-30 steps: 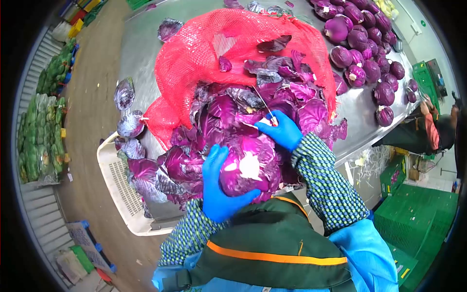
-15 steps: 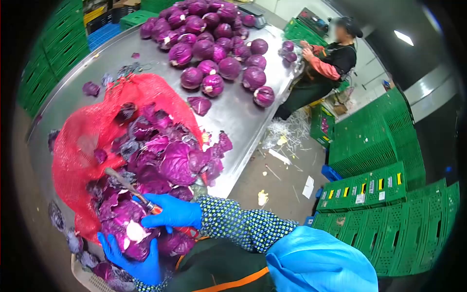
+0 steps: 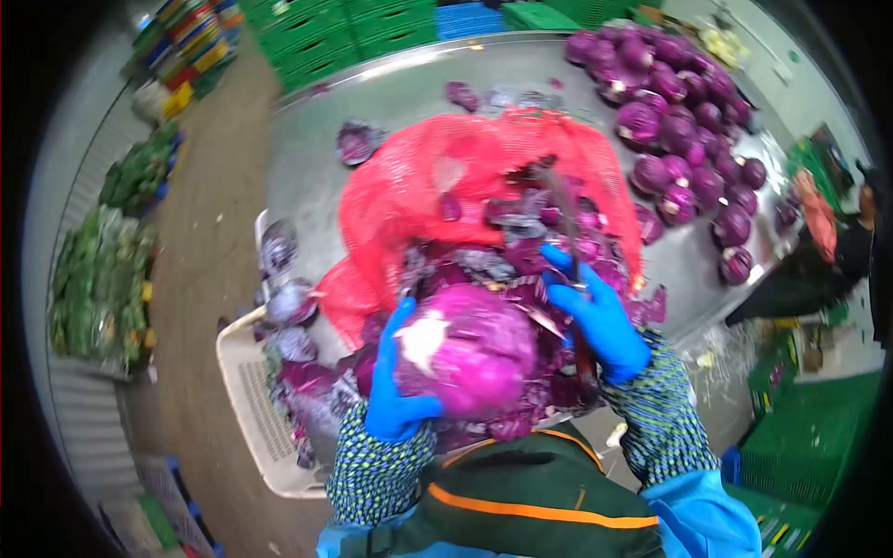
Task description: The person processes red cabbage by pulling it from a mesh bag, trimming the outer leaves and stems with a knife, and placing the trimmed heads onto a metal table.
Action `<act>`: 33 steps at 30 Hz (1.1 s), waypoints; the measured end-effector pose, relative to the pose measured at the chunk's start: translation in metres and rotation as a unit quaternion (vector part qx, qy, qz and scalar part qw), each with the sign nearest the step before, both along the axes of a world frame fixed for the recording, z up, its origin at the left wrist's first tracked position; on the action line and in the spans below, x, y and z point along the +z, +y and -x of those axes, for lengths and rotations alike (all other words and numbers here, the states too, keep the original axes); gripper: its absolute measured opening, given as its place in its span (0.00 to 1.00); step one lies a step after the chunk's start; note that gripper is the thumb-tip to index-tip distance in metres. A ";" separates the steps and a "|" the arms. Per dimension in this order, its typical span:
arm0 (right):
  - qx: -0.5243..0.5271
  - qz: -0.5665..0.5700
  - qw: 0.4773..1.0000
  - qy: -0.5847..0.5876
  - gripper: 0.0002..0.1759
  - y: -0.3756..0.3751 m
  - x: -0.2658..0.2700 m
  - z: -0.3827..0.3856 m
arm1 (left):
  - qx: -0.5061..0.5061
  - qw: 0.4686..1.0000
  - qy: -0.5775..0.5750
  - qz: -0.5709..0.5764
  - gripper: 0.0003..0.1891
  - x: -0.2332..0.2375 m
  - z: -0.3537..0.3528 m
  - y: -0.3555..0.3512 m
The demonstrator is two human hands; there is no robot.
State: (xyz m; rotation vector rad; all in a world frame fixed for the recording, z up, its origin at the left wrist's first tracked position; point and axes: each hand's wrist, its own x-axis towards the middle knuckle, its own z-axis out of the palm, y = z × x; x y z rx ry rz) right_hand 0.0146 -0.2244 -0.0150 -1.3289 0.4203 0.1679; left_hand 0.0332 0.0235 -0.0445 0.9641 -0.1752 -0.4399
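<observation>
My left hand [image 3: 395,395], in a blue glove, grips a red cabbage [image 3: 479,349] from its left side, thumb below. The pale cut stem faces up and left. My right hand [image 3: 600,321], gloved too, is closed around a knife [image 3: 568,223], its blurred blade pointing up and apart from the cabbage. Most of the handle is hidden by the fingers. Beneath and beyond both hands, loose purple leaves [image 3: 484,263] lie heaped on a red mesh bag [image 3: 395,200].
A steel table [image 3: 302,177] carries a pile of cabbages [image 3: 684,112] at back right. A pale plastic basket [image 3: 244,395] with discarded leaves stands at the near left. Green crates [image 3: 307,42] are stacked behind. At the right edge another person [image 3: 823,228] stands beside the table.
The view has swung left. The cabbage is now raised above the leaves in my left hand. My right hand and the knife have moved away from its stem, and the blade points upward.
</observation>
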 end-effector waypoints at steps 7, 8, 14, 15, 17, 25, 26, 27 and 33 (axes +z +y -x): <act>-0.021 -0.102 0.991 -0.083 0.32 0.040 -0.011 0.011 | 0.138 0.979 -0.109 -0.101 0.65 0.001 0.014 -0.031; -0.037 -0.101 0.992 -0.065 0.24 0.040 -0.017 0.014 | 0.193 0.958 -0.140 -0.157 0.66 -0.006 0.018 -0.034; -0.055 0.124 0.986 -0.097 0.23 0.009 -0.043 0.012 | -0.045 0.875 -0.338 -0.344 0.65 0.000 0.000 0.001; -0.012 0.070 0.996 -0.054 0.24 0.012 -0.043 0.015 | -0.073 0.870 -0.352 -0.337 0.63 -0.006 -0.004 -0.002; 0.067 0.020 0.997 0.044 0.30 0.018 -0.071 0.037 | -0.095 0.866 -0.357 -0.338 0.56 -0.041 -0.003 -0.010; 0.039 0.274 0.953 -0.124 0.25 0.025 -0.097 0.071 | 0.007 0.835 -0.281 -0.472 0.55 -0.085 0.036 -0.035; 0.036 0.275 0.953 -0.121 0.25 0.023 -0.084 0.074 | 0.000 0.833 -0.279 -0.478 0.53 -0.082 0.036 -0.036; 0.090 0.327 0.935 -0.108 0.26 0.022 -0.073 0.078 | -0.004 0.834 -0.280 -0.476 0.53 -0.083 0.039 -0.039; 0.049 0.400 0.910 -0.098 0.26 0.030 -0.075 0.103 | 0.028 0.782 -0.397 -0.479 0.38 -0.081 0.048 -0.055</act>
